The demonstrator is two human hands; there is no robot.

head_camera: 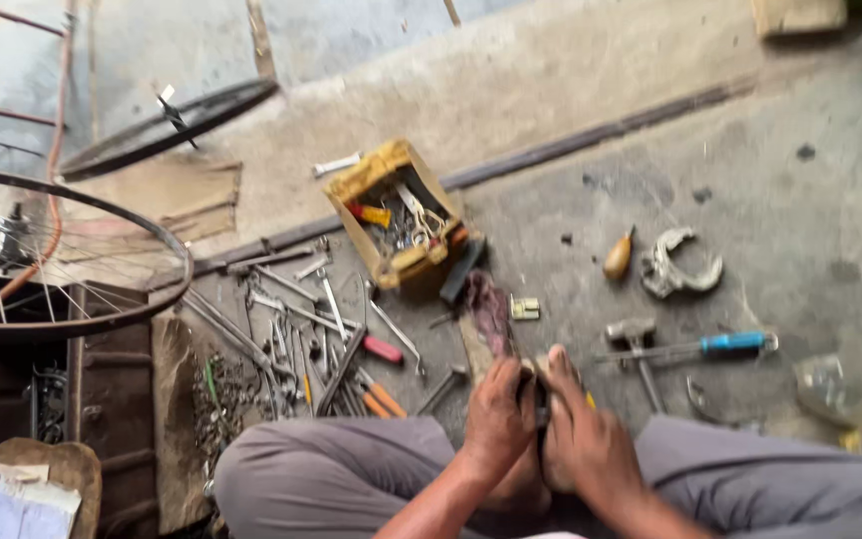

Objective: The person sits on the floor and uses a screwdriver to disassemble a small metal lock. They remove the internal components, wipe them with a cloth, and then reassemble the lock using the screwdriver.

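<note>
Both hands grip one small dark part between the knees.

Fingers of the left hand (496, 404) and right hand (579, 419) are clenched on the part (541, 399), just above the lap; hammer (636, 339), wrenches (301, 319), yellow toolbox (361, 185) and wheel (72, 255) lie beyond.

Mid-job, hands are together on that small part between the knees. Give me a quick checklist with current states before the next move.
1. Both hands on the part: left hand and right hand close around a small dark part. Ok.
2. Kind of part and grip security: blurred, mostly hidden. Cannot tell.
3. Hammer within reach on the floor, right of the hands. Ok.
4. Blue-handled tool lying free beside the hammer. Ok.
5. Yellow toolbox open, ahead. Ok.
6. Floor by the left knee: wrenches and screwdrivers scattered loose. Not ok.
</note>
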